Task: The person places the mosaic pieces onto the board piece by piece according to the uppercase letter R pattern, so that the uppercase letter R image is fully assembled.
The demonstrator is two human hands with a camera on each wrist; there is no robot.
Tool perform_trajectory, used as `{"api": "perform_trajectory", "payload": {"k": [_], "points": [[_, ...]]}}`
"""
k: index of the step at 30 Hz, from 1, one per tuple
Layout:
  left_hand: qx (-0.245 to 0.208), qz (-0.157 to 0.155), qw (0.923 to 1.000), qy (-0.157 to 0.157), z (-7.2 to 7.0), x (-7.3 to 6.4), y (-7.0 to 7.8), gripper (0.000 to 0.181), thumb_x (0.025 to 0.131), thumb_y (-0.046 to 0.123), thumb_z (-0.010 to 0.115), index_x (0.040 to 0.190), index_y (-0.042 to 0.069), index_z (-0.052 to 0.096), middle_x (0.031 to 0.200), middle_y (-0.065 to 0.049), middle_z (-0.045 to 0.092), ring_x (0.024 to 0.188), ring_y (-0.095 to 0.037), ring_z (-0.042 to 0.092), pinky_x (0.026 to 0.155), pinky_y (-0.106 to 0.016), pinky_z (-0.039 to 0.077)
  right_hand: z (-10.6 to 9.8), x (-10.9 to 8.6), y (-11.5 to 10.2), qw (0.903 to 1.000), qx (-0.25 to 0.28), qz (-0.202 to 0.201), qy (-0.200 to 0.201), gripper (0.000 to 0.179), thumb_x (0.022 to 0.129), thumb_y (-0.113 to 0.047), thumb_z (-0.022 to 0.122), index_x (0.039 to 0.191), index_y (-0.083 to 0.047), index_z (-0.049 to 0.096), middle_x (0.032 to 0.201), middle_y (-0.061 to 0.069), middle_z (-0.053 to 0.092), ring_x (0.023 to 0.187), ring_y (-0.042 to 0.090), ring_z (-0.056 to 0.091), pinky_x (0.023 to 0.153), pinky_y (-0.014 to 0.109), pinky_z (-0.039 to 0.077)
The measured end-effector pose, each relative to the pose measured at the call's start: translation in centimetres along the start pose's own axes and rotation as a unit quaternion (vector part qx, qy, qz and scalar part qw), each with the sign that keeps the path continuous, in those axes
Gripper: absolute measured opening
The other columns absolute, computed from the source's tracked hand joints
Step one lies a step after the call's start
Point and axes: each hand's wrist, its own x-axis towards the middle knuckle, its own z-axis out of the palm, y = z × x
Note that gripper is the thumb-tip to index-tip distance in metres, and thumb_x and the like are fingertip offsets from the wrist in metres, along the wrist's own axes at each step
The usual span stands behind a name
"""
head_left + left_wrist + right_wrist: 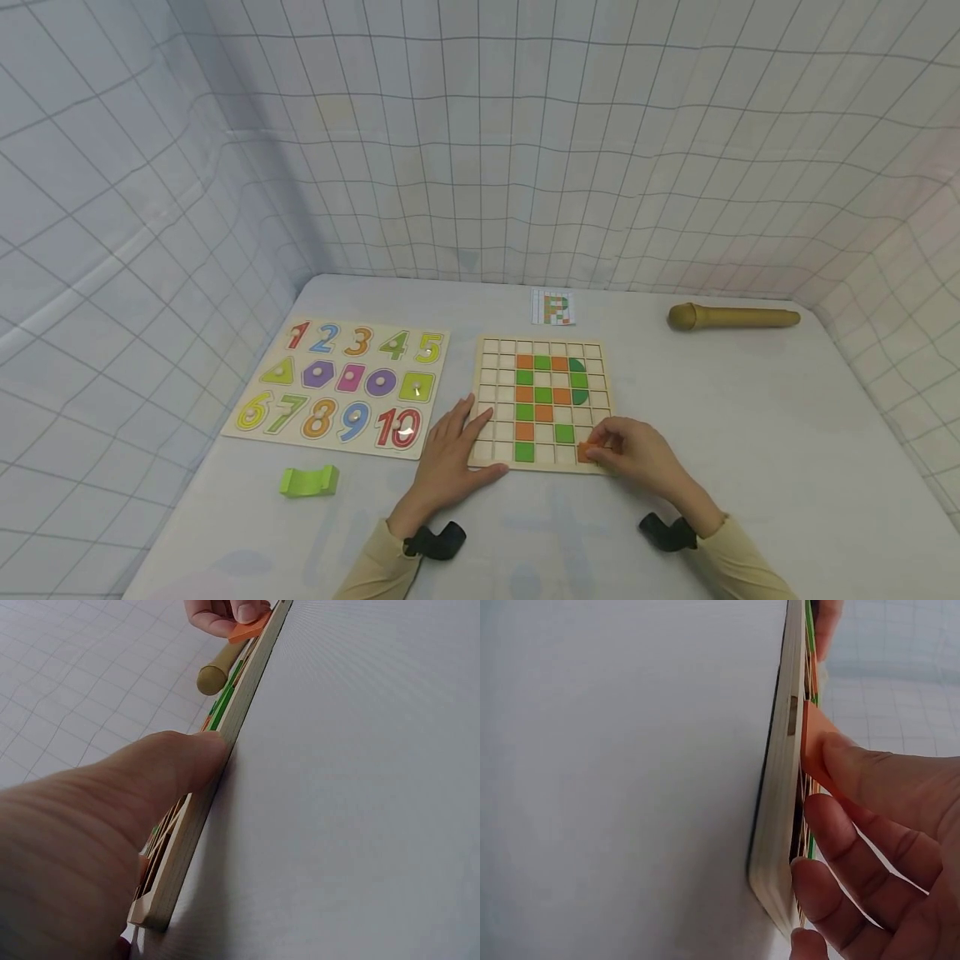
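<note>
On the table lies a wooden grid board [486, 377] with green and orange tiles set in its cells in the shape of a letter R. My left hand [450, 454] rests on the board's left side with fingers spread, and its thumb [187, 754] touches the near edge. At the lower right corner my right hand [637, 457] pinches an orange square tile [819, 746] between thumb and fingers. That tile is tilted over the near edge cells. A lone green square tile [564, 433] sits up and left of it.
A puzzle board [442, 350] with numbers and shapes lies left. Nearer is a light green block [309, 482]. A small card [553, 307] with an R pattern lies behind the grid board, and a gold microphone-shaped object [742, 317] lies back right. Gridded cloth [495, 150] encloses the table.
</note>
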Motion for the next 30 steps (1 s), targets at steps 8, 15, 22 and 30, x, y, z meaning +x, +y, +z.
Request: {"api": "perform_trajectory", "payload": {"k": [8, 15, 22, 30], "points": [[0.001, 0.002, 1.0, 0.0, -0.06, -0.09, 0.05, 0.078, 0.078, 0.052, 0.07, 0.142, 0.013, 0.045, 0.152, -0.014, 0.025, 0.139, -0.031, 0.021, 0.107, -0.053, 0.02, -0.07, -0.25, -0.09, 0.9993, -0.026, -0.025, -0.008, 0.011, 0.079, -0.023, 0.078, 0.085, -0.022, 0.068, 0.077, -0.015, 0.056, 0.067, 0.007, 0.047, 0.058, 0.024, 0.041], [0.002, 0.002, 1.0, -0.001, -0.02, -0.07, 0.11, 0.078, 0.078, 0.052, 0.069, 0.142, 0.013, 0.045, 0.152, -0.014, 0.025, 0.139, -0.031, 0.021, 0.108, -0.052, 0.02, -0.04, -0.42, -0.05, 0.998, -0.049, -0.041, -0.005, 0.009, 0.08, -0.022, 0.077, 0.085, -0.022, 0.069, 0.079, -0.016, 0.057, 0.068, 0.006, 0.046, 0.06, 0.025, 0.042], [-0.001, 0.003, 1.0, -0.001, 0.04, -0.06, 0.14, 0.078, 0.078, 0.052, 0.07, 0.142, 0.012, 0.045, 0.152, -0.014, 0.025, 0.139, -0.03, 0.02, 0.108, -0.051, 0.019, -0.09, -0.72, 0.04, 0.9966, -0.067, -0.048, 0.003, 0.007, 0.08, -0.019, 0.077, 0.086, -0.021, 0.073, 0.081, -0.018, 0.058, 0.074, 0.003, 0.049, 0.067, 0.028, 0.046], [-0.003, 0.002, 1.0, -0.006, -0.17, -0.03, 0.3, 0.079, 0.078, 0.05, 0.07, 0.142, 0.012, 0.045, 0.152, -0.015, 0.025, 0.14, -0.03, 0.019, 0.109, -0.05, 0.018, -0.15, -0.92, 0.07, 0.997, -0.06, -0.05, 0.002, 0.008, 0.081, -0.018, 0.076, 0.087, -0.021, 0.073, 0.083, -0.019, 0.058, 0.076, 0.003, 0.049, 0.069, 0.029, 0.046]]}}
